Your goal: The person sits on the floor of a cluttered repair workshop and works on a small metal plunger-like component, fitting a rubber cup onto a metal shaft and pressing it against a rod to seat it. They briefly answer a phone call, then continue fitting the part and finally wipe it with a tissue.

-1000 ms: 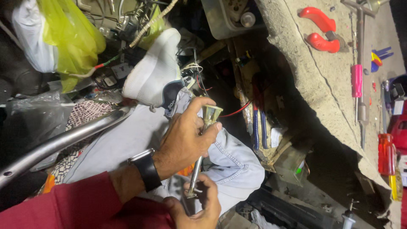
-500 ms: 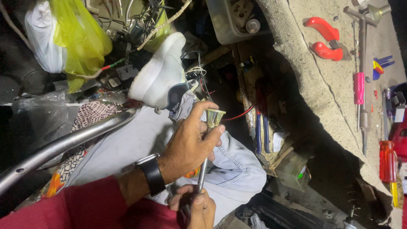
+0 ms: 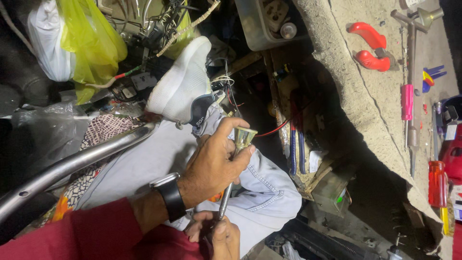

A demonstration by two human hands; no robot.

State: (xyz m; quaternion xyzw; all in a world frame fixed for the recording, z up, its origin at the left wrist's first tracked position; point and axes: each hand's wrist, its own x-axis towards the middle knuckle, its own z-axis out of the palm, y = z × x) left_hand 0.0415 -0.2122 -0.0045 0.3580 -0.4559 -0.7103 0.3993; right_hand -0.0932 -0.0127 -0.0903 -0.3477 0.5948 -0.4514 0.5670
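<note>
My left hand [image 3: 211,163], with a black wristwatch and a red sleeve, is closed around a small brass funnel-shaped fitting [image 3: 244,136] at the upper end of a thin metal rod [image 3: 225,198]. At the bottom edge of the view, my right hand [image 3: 217,236] grips the rod's lower end. Both hands work over my leg in light blue jeans [image 3: 262,192]. My white shoe [image 3: 182,82] is just above them.
A curved metal tube [image 3: 72,163] runs at the left. White and yellow plastic bags [image 3: 77,43] and tangled wires lie at the top. On the concrete slab [image 3: 356,96] at the right are red-handled pliers [image 3: 368,45], a pink-handled screwdriver [image 3: 407,103] and an orange-handled screwdriver [image 3: 437,180]. Blue-handled pliers [image 3: 296,154] sit near my knee.
The view has shifted slightly. My left hand stays on the brass fitting; my right hand has slipped a little lower along the rod toward the frame edge.
</note>
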